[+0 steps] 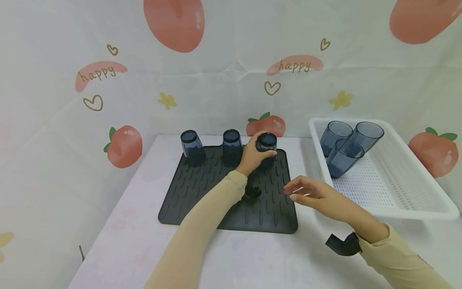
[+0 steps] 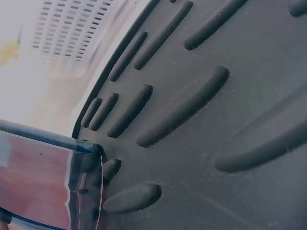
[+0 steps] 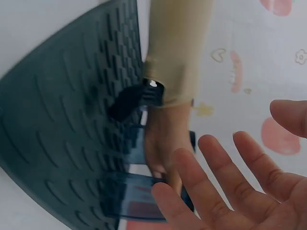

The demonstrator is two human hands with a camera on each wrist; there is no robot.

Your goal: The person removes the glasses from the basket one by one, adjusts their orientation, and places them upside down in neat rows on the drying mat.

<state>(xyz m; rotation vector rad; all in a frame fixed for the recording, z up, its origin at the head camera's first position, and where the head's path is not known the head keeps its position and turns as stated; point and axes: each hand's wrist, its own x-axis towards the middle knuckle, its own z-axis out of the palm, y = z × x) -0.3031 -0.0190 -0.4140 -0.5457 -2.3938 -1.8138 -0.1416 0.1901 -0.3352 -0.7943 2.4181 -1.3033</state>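
A table [image 1: 122, 245] carries a dark mat [image 1: 231, 218], whose ridges could tip an unevenly placed glass. Right of the mat, in a white basket [image 1: 422, 200], three leaning glasses [image 1: 341, 160] might knock together if one were tugged. Across the mat reaches a sleeve [image 1: 207, 224]; its left hand [image 1: 250, 156] grips a glass [image 1: 267, 162] at the mat's back right, which a sideways drag could topple. The right hand [image 1: 314, 194], fingers apart and holding nothing, hovers by the mat's right edge, partly blocking the way to the basket. Two more glasses [image 1: 232, 148] stand along the mat's back.
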